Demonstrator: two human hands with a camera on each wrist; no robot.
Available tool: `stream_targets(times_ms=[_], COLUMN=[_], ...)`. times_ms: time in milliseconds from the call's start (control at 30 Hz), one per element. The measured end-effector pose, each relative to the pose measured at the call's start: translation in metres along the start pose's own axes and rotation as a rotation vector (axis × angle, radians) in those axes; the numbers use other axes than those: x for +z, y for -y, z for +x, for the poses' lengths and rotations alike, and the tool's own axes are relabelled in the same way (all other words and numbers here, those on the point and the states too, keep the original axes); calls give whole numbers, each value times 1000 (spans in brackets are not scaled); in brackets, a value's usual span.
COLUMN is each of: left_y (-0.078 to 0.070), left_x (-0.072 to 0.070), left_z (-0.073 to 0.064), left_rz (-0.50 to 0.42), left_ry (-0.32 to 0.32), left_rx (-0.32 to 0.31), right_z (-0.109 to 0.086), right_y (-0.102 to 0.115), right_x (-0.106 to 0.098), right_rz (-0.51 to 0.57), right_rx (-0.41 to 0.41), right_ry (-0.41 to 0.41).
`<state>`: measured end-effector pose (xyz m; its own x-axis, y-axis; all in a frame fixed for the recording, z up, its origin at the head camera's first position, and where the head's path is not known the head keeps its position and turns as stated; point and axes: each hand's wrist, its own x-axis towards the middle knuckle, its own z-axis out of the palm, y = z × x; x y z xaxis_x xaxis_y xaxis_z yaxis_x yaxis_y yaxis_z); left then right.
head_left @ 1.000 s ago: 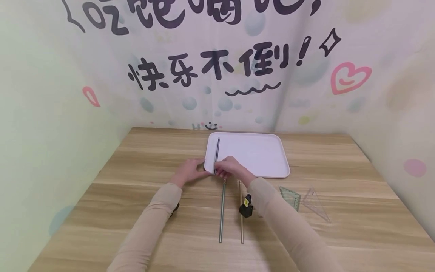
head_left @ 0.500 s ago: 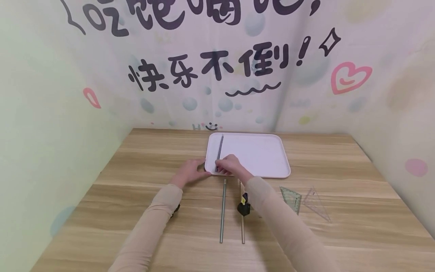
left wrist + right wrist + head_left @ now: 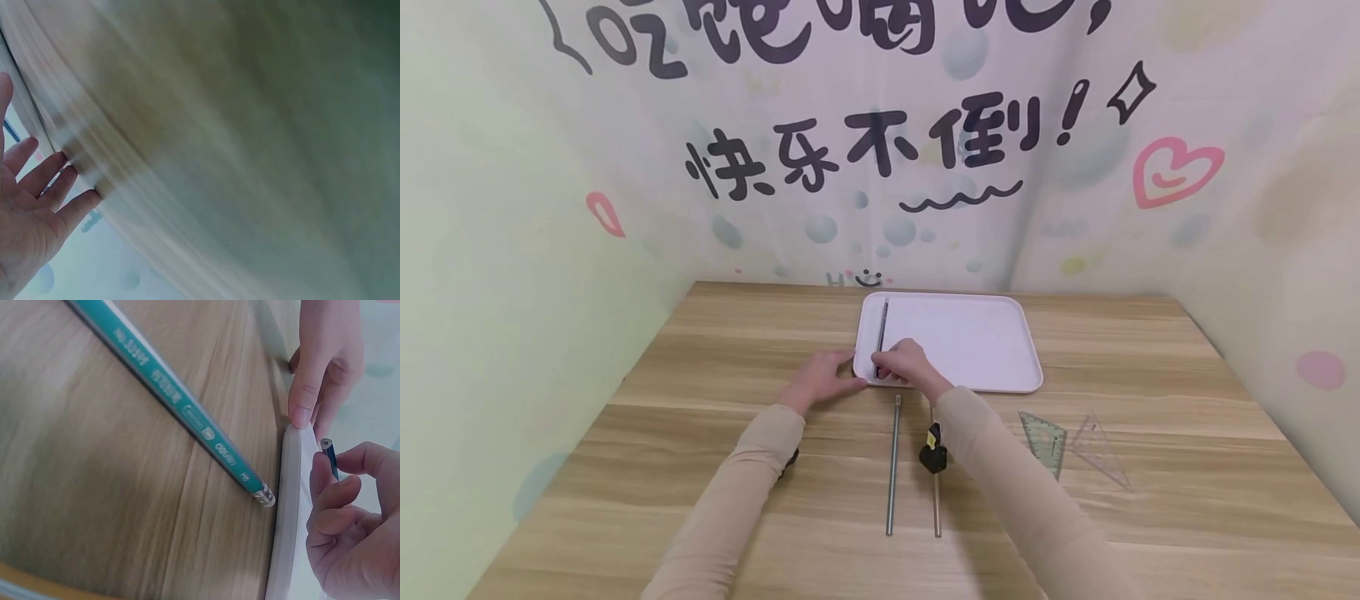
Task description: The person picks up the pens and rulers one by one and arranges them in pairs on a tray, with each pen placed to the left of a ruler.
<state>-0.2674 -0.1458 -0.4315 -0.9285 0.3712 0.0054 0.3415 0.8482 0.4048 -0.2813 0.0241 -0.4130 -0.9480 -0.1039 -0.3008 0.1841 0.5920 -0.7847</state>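
Observation:
A dark blue pencil [image 3: 882, 323] lies lengthwise along the left side of the white tray [image 3: 970, 350]. My right hand [image 3: 908, 362] pinches its near end between thumb and fingers, just inside the tray's front edge. In the right wrist view the unsharpened end of that pencil [image 3: 331, 455] shows between the fingertips. At the tray's front left corner my left hand [image 3: 822, 380] touches the rim with thumb and fingers spread. The left wrist view shows those fingers [image 3: 47, 178] nearly straight.
A teal pencil [image 3: 893, 467] and a gold-toned pencil [image 3: 937, 504] lie on the wooden table in front of the tray. To the right are a green-tinted set square [image 3: 1047, 442] and a clear triangle [image 3: 1101, 450]. A patterned cloth [image 3: 790, 242] hangs behind the table.
The dark blue pencil's far end has swung right, then slightly back left, while my right hand keeps its pinch. My left hand stays at the tray corner.

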Motion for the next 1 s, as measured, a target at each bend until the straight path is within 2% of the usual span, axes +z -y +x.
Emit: stream_targets(times_ms=[200,400,1000], left_y=[0,0,-1], left_x=[0,1,0], left_z=[1,0,-3], left_rz=[27,4,16], left_ry=[-5,-10,-19], left_rx=[-6,-4,12], right_z=[3,4,9], right_y=[1,2,4], right_x=[2,3,1], right_rz=[-22,-51,-201], right_rx=[18,3,-7], right_ry=[-17,-21,-34])
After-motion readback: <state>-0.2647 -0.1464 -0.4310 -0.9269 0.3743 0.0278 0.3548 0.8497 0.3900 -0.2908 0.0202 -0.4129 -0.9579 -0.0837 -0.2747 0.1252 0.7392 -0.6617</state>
